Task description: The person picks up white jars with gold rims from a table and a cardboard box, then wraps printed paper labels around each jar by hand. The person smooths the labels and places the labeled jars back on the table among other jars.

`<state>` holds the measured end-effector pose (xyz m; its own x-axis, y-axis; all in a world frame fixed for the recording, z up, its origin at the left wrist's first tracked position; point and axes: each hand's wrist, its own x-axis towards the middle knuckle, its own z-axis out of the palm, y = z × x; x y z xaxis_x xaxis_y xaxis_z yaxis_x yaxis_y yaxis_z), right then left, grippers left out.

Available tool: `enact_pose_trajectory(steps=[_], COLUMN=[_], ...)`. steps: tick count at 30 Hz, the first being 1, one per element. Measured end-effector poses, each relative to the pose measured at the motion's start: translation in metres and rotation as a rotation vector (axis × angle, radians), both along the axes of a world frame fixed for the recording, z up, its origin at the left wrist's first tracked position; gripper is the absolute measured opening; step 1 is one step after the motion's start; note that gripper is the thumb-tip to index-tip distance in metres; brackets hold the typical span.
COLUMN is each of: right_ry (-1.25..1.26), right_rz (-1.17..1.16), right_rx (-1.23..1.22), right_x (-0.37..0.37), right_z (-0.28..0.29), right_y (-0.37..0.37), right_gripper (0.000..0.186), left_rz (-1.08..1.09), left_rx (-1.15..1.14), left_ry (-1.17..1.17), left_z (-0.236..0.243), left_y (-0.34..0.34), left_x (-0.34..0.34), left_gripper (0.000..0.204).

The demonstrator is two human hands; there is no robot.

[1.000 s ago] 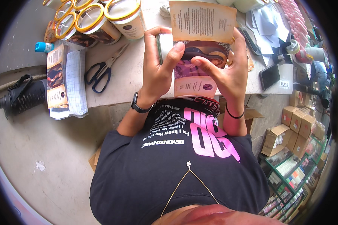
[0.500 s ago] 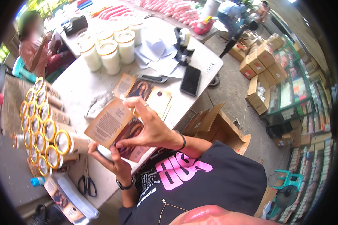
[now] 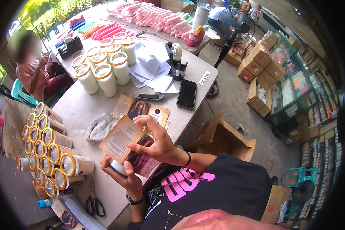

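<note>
A tan printed label (image 3: 119, 135), with a text panel and a dark picture panel, is in front of me, held in both hands. My left hand (image 3: 122, 176) is closed around its lower end, where a whitish rounded edge (image 3: 117, 167) shows between the fingers; what that belongs to is mostly hidden. My right hand (image 3: 161, 145) pinches the label's right side, thumb on the printed face and forefinger bent over the top. Just beyond lies a stack of similar labels (image 3: 142, 109). A crumpled grey cloth (image 3: 100, 128) rests left of the held label.
Labelled candles with gold rims (image 3: 67, 165) lie piled at left; unlabelled white candles (image 3: 106, 80) stand farther back. A box cutter (image 3: 149, 96), phone (image 3: 186, 94), tape dispenser (image 3: 175, 61) and scissors (image 3: 95, 206) are on the table (image 3: 74, 111). A person (image 3: 32, 73) sits at far left.
The view has shifted, and both hands appear slightly lower and to the right. My right thumb has moved up along the label, and thumb and forefinger are closer together. My left hand keeps its grip.
</note>
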<state>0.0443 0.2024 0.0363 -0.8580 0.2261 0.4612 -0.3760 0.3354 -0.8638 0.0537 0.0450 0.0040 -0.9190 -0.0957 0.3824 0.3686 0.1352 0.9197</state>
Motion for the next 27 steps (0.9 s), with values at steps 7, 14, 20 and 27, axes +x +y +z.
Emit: enact_pose_trajectory(steps=[7, 14, 20, 27], right_ry=[0.035, 0.043, -0.021, -0.045], right_rz=[-0.099, -0.134, -0.099, -0.051], right_rx=[0.142, 0.141, 0.223, 0.279], right_x=[-0.002, 0.001, 0.002, 0.005], right_z=[0.005, 0.006, 0.013, 0.026], right_y=[-0.003, -0.010, -0.010, -0.011], right_gripper=[0.067, 0.066, 0.082, 0.121], left_rz=[-0.208, -0.082, -0.067, 0.019], left_rx=[0.130, 0.226, 0.307, 0.256], left_ry=[-0.320, -0.303, -0.290, -0.153], left_z=[0.007, 0.007, 0.006, -0.003], left_y=[-0.013, -0.003, -0.004, 0.000], left_x=[-0.010, -0.009, -0.010, -0.005], left_gripper=[0.061, 0.051, 0.047, 0.044])
